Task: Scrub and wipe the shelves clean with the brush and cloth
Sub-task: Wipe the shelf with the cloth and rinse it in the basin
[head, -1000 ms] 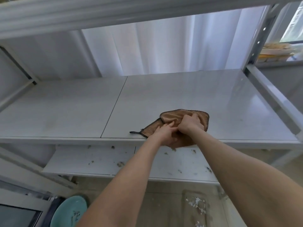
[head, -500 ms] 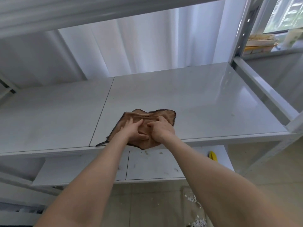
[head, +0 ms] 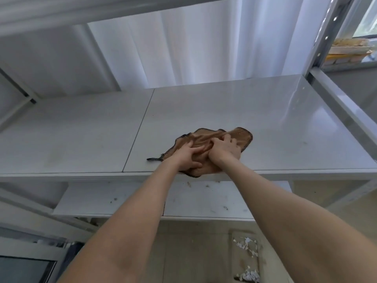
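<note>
Nearest, under the arms, the lower shelf (head: 193, 201) is speckled with crumbs (not yet wiped, by the look of it). At the front edge of the shelf above (head: 265, 119), the left hand (head: 186, 158) presses spread fingers on the brown cloth (head: 241, 135) and the right hand (head: 224, 150) clutches its folds. This looks like the wiping step. The next push probably goes rearward, where only the corner post (head: 326, 37) limits the sweep. Trays (head: 346, 50) sit beyond it.
</note>
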A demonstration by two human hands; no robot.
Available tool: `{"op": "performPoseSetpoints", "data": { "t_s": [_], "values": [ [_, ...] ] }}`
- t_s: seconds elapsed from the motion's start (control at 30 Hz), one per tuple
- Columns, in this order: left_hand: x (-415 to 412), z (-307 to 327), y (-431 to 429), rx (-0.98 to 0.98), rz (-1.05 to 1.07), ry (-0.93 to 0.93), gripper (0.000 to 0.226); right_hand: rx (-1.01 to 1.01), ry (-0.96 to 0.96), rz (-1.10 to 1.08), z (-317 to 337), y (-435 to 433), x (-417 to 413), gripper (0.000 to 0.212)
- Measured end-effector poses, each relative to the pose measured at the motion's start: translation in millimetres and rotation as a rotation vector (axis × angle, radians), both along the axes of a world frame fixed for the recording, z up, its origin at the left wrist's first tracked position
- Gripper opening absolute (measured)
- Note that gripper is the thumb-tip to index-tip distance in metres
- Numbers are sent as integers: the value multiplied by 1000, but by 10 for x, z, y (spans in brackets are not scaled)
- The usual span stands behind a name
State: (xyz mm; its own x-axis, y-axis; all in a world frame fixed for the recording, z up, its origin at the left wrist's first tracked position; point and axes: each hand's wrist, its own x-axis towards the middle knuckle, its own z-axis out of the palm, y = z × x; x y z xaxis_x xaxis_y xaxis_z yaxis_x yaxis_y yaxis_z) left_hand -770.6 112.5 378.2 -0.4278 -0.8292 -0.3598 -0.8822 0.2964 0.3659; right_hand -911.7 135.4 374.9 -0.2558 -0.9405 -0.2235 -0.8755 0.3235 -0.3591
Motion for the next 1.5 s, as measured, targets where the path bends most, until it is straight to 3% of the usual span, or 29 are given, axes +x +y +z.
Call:
{"op": "performPoseSetpoints", "data": {
  "t_s": [0.23,0.4,0.47,0.7,0.87,1.23,1.37,1.5],
  "values": [
    [1162,27,3,92,229,-132,90,39,-82,398,-18,1,895,48],
    [1346,10,83,29,288,-335,110,64,-43,528,22,69,1256,40],
    [1193,47,91,17,243,-357,107,52,-63,491,57,63,1144,36],
    [-28,175,154,42,-76,-122,80,73,-36,149,93,188,211,41],
    [-1001,52,170,4,-168,-159,71,7,62,-148,29,401,-796,45],
    [-2965,-115,321,-87,-541,-142,64,6,29,-641,-159,646,-2330,49],
    [-3122,-176,238,-115,-589,-89,65,24,-2,-710,-172,497,-2494,52],
    [-2784,-188,-95,-145,-508,-56,64,49,-13,-602,-134,246,-2342,59]
  ]
}}
